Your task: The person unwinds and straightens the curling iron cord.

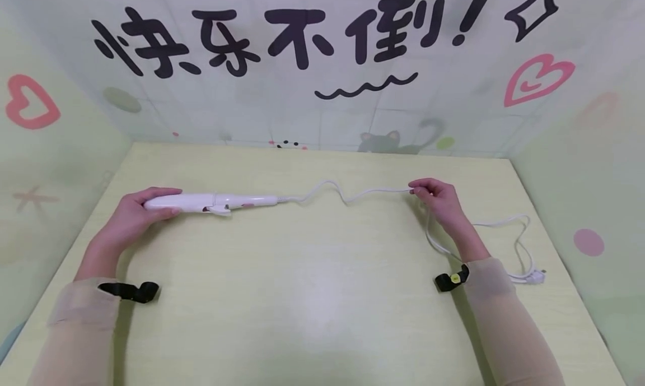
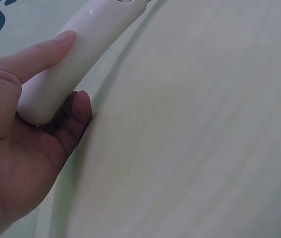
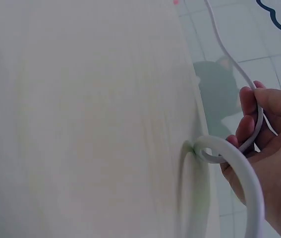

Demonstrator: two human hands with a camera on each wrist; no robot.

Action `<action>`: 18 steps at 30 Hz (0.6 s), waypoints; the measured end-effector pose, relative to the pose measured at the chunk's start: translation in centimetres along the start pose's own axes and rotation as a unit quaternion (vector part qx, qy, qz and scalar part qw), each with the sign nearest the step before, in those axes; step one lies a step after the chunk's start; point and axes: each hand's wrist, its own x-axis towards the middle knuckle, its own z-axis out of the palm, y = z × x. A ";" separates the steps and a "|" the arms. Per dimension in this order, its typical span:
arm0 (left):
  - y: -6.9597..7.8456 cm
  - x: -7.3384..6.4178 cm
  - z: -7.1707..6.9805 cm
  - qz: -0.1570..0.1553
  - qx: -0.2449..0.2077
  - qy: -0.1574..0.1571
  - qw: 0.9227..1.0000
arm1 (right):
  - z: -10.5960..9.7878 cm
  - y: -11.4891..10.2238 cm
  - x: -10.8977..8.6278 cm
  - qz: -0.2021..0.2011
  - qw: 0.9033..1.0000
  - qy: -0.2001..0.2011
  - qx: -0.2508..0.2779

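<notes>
A white curling iron (image 1: 247, 200) with a small lever on its side lies crosswise over the table, toward the back left. My left hand (image 1: 126, 218) grips its thick left end. The left wrist view shows thumb and fingers on opposite sides of the smooth white body (image 2: 88, 37). From the iron's right end a thin white cord (image 1: 370, 191) runs in a wavy line to my right hand (image 1: 445, 204), which pinches it. In the right wrist view the cord (image 3: 252, 188) passes through the fingers and loops below them.
The remaining cord curves past the right forearm to a white plug (image 1: 535, 277) near the table's right edge. Printed curtains (image 1: 322, 111) stand behind and beside the pale wooden table (image 1: 312, 296). Black straps (image 1: 136, 292) sit on both wrists.
</notes>
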 end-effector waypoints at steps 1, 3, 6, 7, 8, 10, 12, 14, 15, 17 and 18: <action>0.0 0.1 -0.1 0.001 0.003 -0.003 1.000 | 0.0 0.0 0.0 0.003 1.000 -0.004 -0.004; 0.0 0.3 -0.1 0.000 0.012 -0.006 1.000 | 0.2 0.1 0.1 0.013 1.000 -0.011 -0.010; 0.2 0.7 0.0 0.003 0.024 -0.007 1.000 | 0.2 0.2 0.1 0.022 0.999 -0.016 -0.025; 0.2 0.8 0.0 0.005 0.027 -0.006 1.000 | 0.2 0.3 0.2 0.023 0.999 -0.017 -0.030; 0.3 1.0 0.0 0.007 0.026 -0.006 1.000 | 0.2 0.3 0.2 0.023 0.999 -0.014 -0.037; 0.4 1.2 0.1 0.009 0.019 -0.003 1.000 | 0.3 0.4 0.3 0.020 0.999 -0.010 -0.047; 0.4 1.4 0.1 0.010 0.008 0.000 1.000 | 0.4 0.5 0.3 0.019 0.998 -0.006 -0.056; 0.4 1.5 0.0 0.007 -0.008 0.007 1.000 | 0.5 0.5 0.4 0.019 0.998 -0.004 -0.063; 0.4 1.5 0.0 0.005 -0.011 0.011 1.000 | 0.6 -0.1 0.2 0.023 0.998 -0.006 -0.064; 0.4 1.6 -0.1 0.002 -0.017 0.020 1.000 | 0.7 -0.3 0.2 0.029 0.997 -0.003 -0.070; 0.4 1.6 -0.1 -0.001 -0.019 0.024 1.000 | 0.8 -0.3 0.2 0.030 0.997 -0.002 -0.072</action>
